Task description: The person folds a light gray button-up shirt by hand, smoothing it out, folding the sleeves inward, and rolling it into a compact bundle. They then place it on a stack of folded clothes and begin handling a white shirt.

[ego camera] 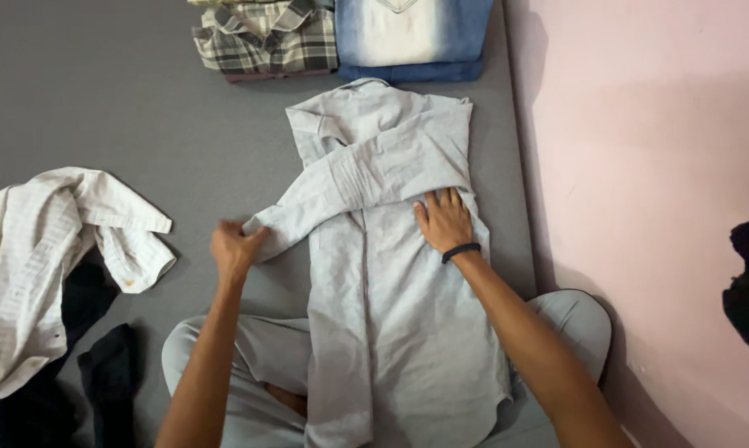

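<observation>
The grey shirt point(399, 332) lies face-down on the grey mat point(142, 124), collar away from the person, long axis running from lap to collar. It looks light, soft and limp. The left hand point(235, 249) pinches the sleeve cuff point(262, 228); the right hand point(445, 220) presses flat, fingers spread, at mid-back. Best grips are probably cuffs and fold edges.

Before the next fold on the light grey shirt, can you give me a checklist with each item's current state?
1. Left hand grips the cuff of the light grey shirt's sleeve: ok.
2. Right hand lies flat on the light grey cotton shirt, pinning it: ok.
3. Sleeve lies across the shirt's front: ok.
4. Shirt's collar lies clear of the folded checked shirt and the folded blue and white garment: touching the blue one, not ok.
5. Crumpled white striped shirt lies apart on the grey mat: ok.
6. Shirt's hem flat: cannot tell.
</observation>
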